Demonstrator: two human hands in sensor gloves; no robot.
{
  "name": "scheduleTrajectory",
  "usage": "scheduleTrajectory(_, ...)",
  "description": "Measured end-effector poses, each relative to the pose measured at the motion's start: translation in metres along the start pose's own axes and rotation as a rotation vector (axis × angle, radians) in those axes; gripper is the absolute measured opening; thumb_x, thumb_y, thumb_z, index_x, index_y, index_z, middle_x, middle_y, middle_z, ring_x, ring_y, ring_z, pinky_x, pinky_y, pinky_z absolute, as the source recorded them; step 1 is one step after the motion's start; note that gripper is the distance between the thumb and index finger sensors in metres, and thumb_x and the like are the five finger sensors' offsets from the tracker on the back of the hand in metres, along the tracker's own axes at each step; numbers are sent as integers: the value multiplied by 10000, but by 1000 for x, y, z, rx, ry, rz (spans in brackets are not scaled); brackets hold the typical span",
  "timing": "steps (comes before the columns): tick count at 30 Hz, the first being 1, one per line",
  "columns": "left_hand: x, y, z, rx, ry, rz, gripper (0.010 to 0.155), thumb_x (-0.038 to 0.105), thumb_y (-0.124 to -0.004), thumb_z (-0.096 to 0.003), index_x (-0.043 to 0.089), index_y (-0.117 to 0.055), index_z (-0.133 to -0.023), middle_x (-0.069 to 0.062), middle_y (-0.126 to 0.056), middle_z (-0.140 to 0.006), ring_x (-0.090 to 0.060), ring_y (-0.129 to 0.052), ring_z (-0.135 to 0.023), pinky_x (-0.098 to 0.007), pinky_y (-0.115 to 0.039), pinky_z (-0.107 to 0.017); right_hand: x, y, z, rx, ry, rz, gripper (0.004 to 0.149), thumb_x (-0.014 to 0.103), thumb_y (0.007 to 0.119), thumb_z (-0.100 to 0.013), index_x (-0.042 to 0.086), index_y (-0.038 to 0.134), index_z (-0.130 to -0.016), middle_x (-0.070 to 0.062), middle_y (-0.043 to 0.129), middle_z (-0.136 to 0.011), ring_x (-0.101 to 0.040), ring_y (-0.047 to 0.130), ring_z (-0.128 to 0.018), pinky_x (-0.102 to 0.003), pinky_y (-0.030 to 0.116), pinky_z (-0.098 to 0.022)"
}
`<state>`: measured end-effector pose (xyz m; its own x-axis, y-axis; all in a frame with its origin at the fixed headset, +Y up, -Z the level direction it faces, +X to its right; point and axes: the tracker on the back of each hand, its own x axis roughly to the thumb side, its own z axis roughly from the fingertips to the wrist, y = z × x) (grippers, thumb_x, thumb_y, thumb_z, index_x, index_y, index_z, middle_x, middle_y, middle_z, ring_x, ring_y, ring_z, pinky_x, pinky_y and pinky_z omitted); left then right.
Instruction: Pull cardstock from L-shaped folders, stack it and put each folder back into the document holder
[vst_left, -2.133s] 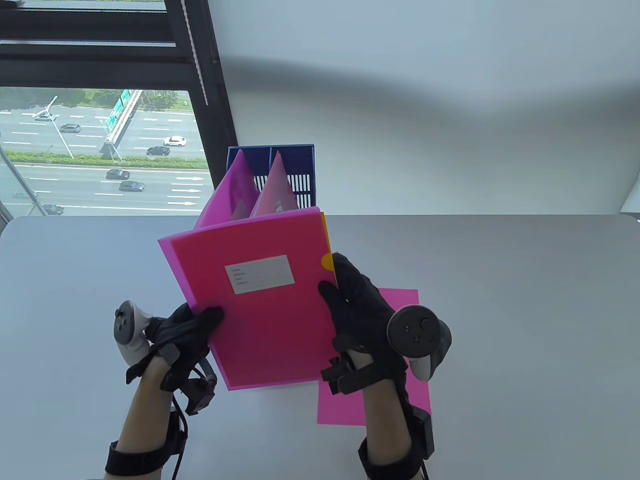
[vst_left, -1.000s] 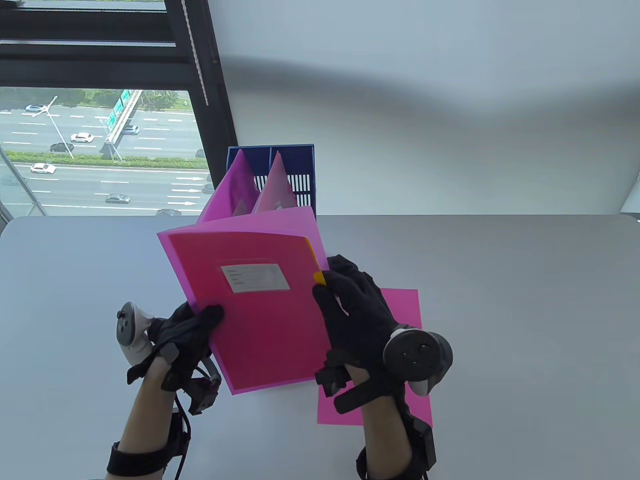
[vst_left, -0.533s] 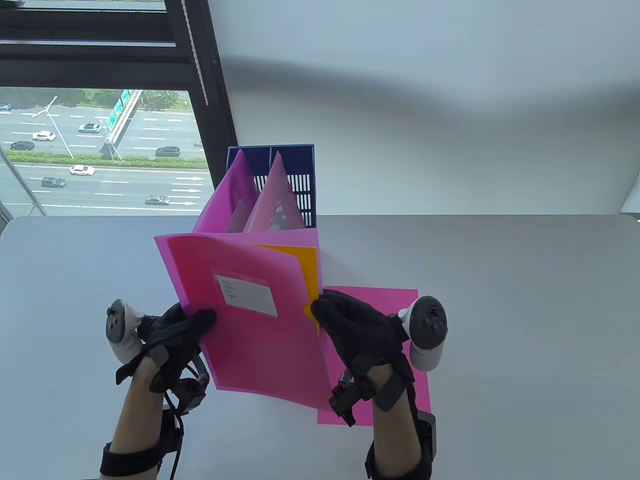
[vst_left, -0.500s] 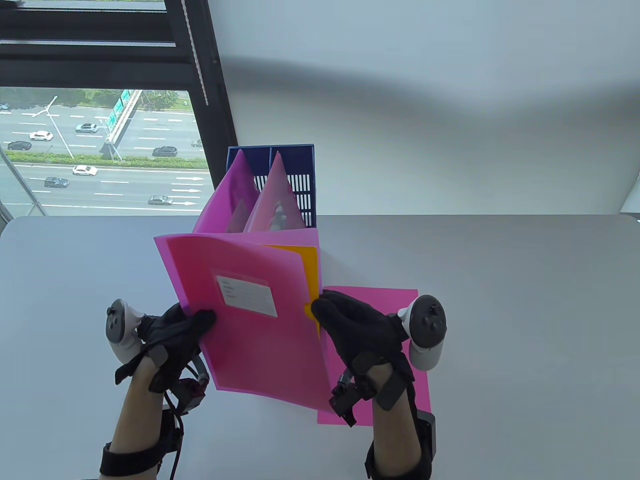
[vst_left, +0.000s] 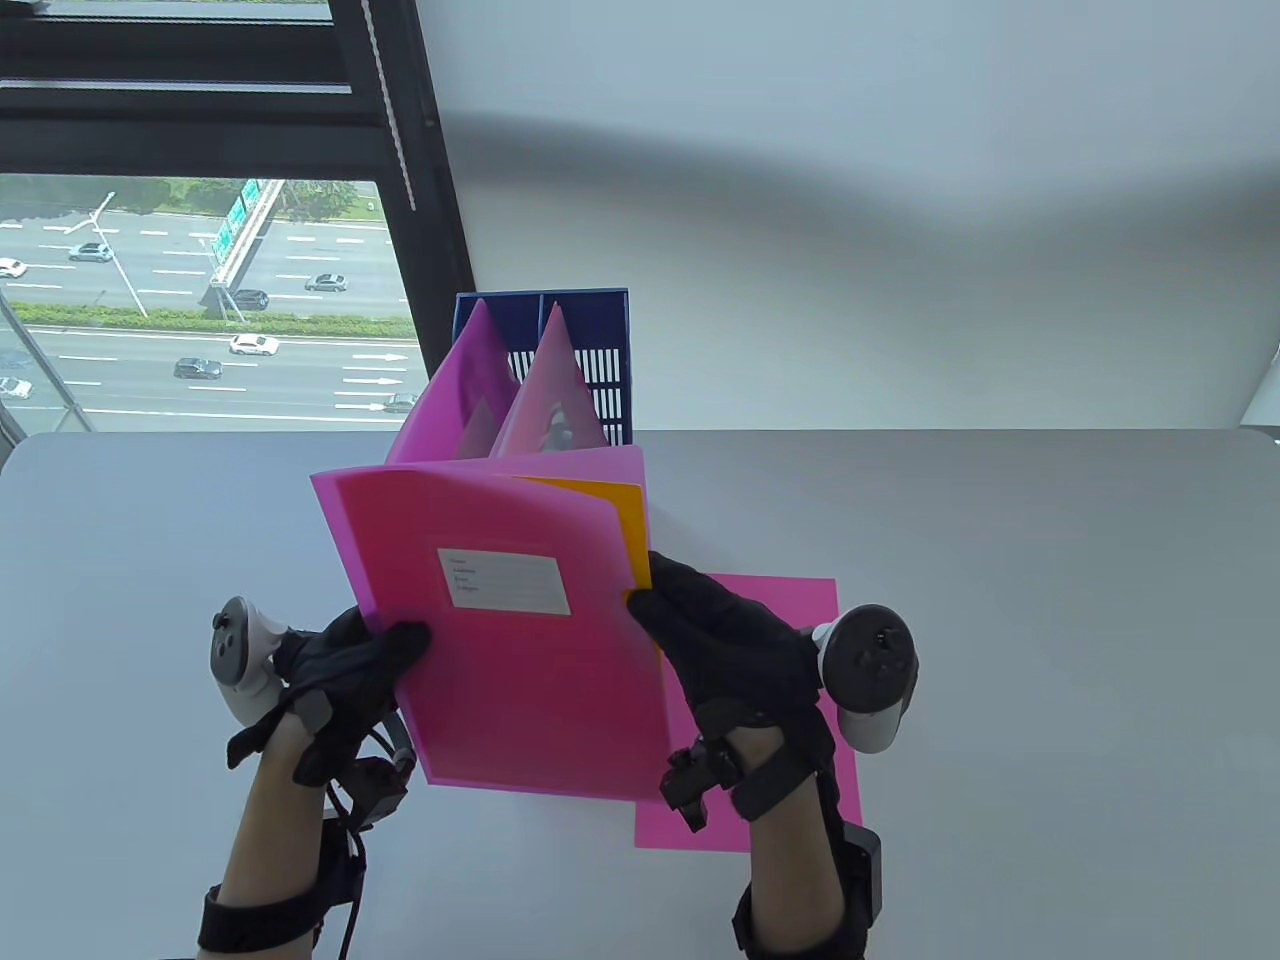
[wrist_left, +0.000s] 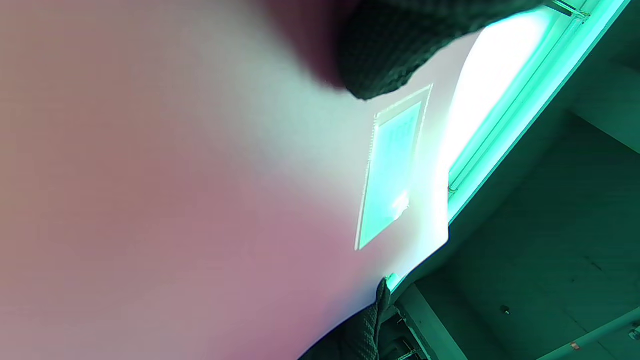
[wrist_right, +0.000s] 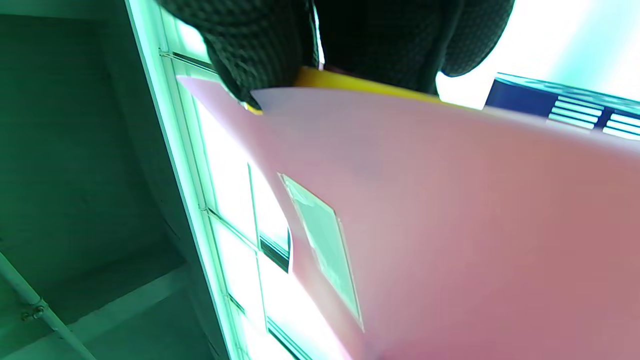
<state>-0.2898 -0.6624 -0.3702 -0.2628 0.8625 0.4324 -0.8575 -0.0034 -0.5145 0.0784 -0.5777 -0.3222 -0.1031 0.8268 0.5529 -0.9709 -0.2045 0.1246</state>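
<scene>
A pink L-shaped folder with a white label is held upright above the table. My left hand grips its lower left edge, thumb on the front cover. An orange cardstock sheet shows inside at the folder's open right side. My right hand pinches that orange sheet at its right edge. A pink cardstock sheet lies flat on the table under my right hand. The blue document holder stands behind, with two pink folders leaning in it.
The grey table stretches wide to the right and left. A window with a dark frame is at the back left. A white wall rises behind the table.
The folder's front cover has been peeled open at its right side, exposing the orange sheet. My right hand turned and took hold of that sheet's edge; the left hand kept its grip.
</scene>
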Motion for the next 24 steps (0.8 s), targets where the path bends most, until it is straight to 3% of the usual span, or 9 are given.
scheduleTrajectory(5, 0, -1, 0, -9, -1, 7, 422, 357, -783, -584, 177, -821, -963, -47, -949, -816, -274, -1060, -648, -522, -728, -696, 2, -2, 1, 0, -27, 22, 381, 403, 868, -581, 292, 840, -945, -109, 918, -888, -219, 1046, -568, -494, 665, -705)
scheduleTrajectory(12, -1, -1, -1, -12, -4, 8, 423, 358, -782, -585, 176, -819, -966, -51, -945, -822, -280, -1057, -654, -523, -726, -698, 12, -1, 5, -136, -118, 239, 364, 404, 869, -570, 293, 866, -917, -95, 926, -879, -186, 1060, -543, -470, 698, -699)
scheduleTrajectory(22, 0, -1, -1, -17, -9, -15, 424, 361, -782, -587, 180, -817, -969, -53, -940, -831, -284, -1053, -663, -526, -721, -699, 12, -3, 8, -234, -117, 364, 354, 377, 825, -588, 253, 860, -918, -85, 914, -891, -184, 1040, -552, -483, 676, -706)
scheduleTrajectory(24, 1, 0, -1, -13, -12, -20, 426, 360, -782, -587, 178, -816, -970, -53, -939, -832, -285, -1053, -664, -527, -720, -699, 13, -3, 11, -296, -121, 431, 355, 376, 814, -589, 254, 857, -920, -79, 925, -872, -183, 1040, -549, -481, 671, -709)
